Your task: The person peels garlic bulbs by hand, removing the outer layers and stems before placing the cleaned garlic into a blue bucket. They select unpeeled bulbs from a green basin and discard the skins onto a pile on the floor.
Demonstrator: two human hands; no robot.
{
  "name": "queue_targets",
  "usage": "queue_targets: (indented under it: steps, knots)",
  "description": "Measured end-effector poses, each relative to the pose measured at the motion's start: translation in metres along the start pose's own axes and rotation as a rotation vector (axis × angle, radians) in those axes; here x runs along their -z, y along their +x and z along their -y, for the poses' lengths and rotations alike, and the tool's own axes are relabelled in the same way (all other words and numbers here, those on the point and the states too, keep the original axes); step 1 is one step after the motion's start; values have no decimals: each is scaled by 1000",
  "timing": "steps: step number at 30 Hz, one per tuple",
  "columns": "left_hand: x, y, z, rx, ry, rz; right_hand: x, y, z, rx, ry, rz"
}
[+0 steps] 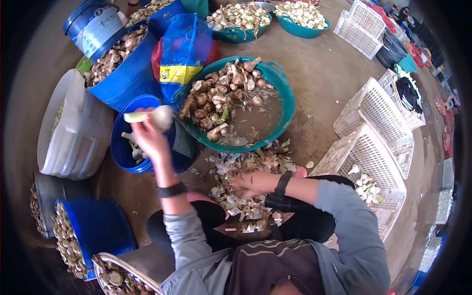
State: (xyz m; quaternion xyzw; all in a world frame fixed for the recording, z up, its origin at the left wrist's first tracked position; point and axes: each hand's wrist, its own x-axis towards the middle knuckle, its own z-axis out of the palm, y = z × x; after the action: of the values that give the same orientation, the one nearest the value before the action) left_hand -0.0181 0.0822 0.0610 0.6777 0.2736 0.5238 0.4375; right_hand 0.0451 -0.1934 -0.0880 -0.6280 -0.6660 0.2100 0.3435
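Observation:
My left hand (150,137) is raised over a blue bucket (118,110) and grips a peeled white garlic bulb (162,117) with a pale stem; the bulb is slightly blurred. Inside the bucket are several white garlic bulbs (136,153) with stems. My right hand (253,183) is low over a heap of garlic skins (233,169) in front of my lap. Its fingers look curled, and whatever they hold, if anything, is hidden. Just beyond sits a teal tub (287,108) with brown unpeeled garlic (221,88) and murky water.
White plastic crates (373,113) stand at the right, one with white garlic bulbs (366,187). Blue barrels (120,83), a tipped blue bucket (105,231) and a white tub (83,137) crowd the left. Two teal basins (305,32) of garlic stand behind.

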Motion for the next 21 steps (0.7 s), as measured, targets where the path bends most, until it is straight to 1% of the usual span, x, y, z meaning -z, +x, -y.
queue_targets:
  steps: [1, 2, 3, 4, 5, 6, 7, 8, 9, 10, 11, 12, 13, 15, 16, 18, 19, 21]
  knots:
    - [15, 29, 8, 5, 198, 74, -10, -20, -26, 8, -221, 139]
    - [23, 45, 18, -251, 501, -18, 8, -11, -37, -127, -201, 428]
    - [28, 54, 26, -510, 800, -124, 28, 5, -37, -205, -266, 483]
    - [25, 56, 27, -376, 670, -62, 63, 23, -32, -311, -120, 294]
    - [12, 49, 23, -227, 526, 24, 87, 41, -49, -371, -176, 140]
    - [-7, 36, 30, -110, 241, 99, 100, 55, -93, -313, -154, -90]
    - [-34, 13, 36, -22, -43, 100, 122, 69, -120, -412, -209, -267]
    - [-48, -4, 47, -130, 63, 275, 136, 79, -160, -484, -366, -354]
    - [-68, -25, 52, -46, -62, 374, 144, 86, -205, -555, -528, -439]
    - [-84, -49, 68, 170, -189, 445, 146, 94, -242, -636, -592, -403]
    - [-96, -71, 76, 287, -257, 500, 145, 98, -271, -721, -653, -364]
    - [-102, -92, 101, 442, -387, 549, 141, 103, -291, -792, -663, -262]
    - [-110, -108, 104, 558, -401, 510, 135, 109, -310, -821, -723, -101]
    - [-115, -125, 124, 700, -414, 551, 110, 109, -338, -846, -660, -64]
    - [-118, -127, 132, 717, -413, 541, 106, 108, -345, -846, -656, -45]
    - [-121, -127, 143, 717, -392, 607, 101, 103, -346, -997, -446, 142]
    - [-123, -123, 145, 703, -339, 644, 103, 100, -330, -1002, -440, 159]
    - [-130, -121, 155, 607, -182, 676, 123, 94, -287, -899, 513, -89]
